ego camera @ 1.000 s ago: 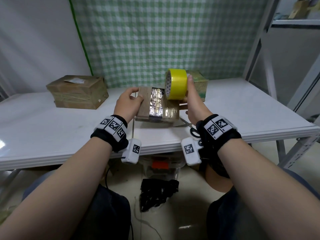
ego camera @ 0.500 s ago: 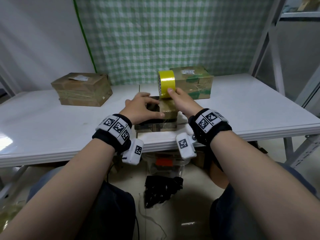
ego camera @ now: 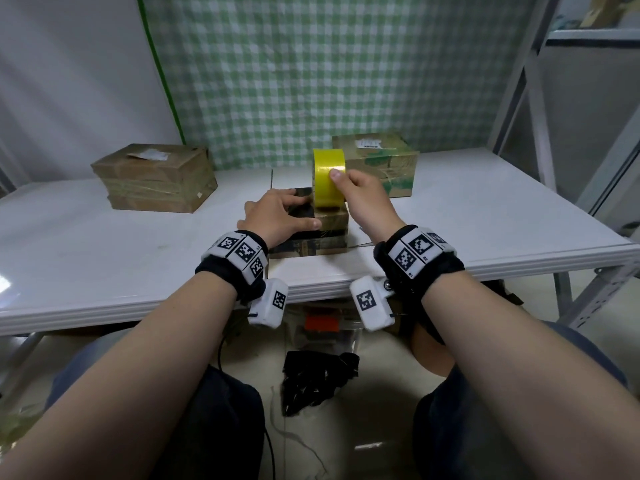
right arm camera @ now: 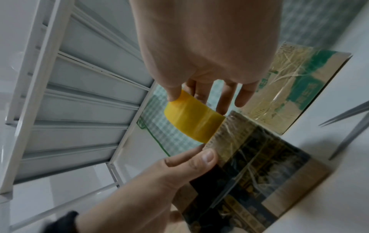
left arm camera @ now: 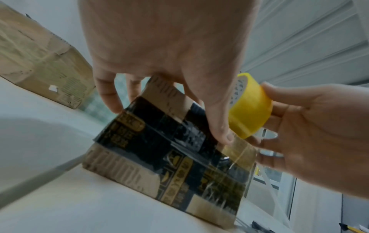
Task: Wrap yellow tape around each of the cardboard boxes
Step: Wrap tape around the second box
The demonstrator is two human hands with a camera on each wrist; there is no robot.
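A right hand (ego camera: 363, 199) grips a bright yellow tape roll (ego camera: 329, 178) standing on a dark printed cardboard box (ego camera: 311, 237). The left hand (ego camera: 277, 216) lies spread on the box, thumb pressing the glossy strip.

We see the head view lit evenly and softly, with a pale glare patch on the white table (ego camera: 104, 258) at its left edge and shelf uprights (ego camera: 526, 64) bowed by the wide lens. In both wrist views we find the light dimmer and cooler, with a grainy, smeared look. The dark printed box (left arm camera: 159, 157) is streaked with motion blur at its lower edge, the near hand (right arm camera: 205, 39) looms soft, and the tape on the box (right arm camera: 249, 157) catches thin glints.
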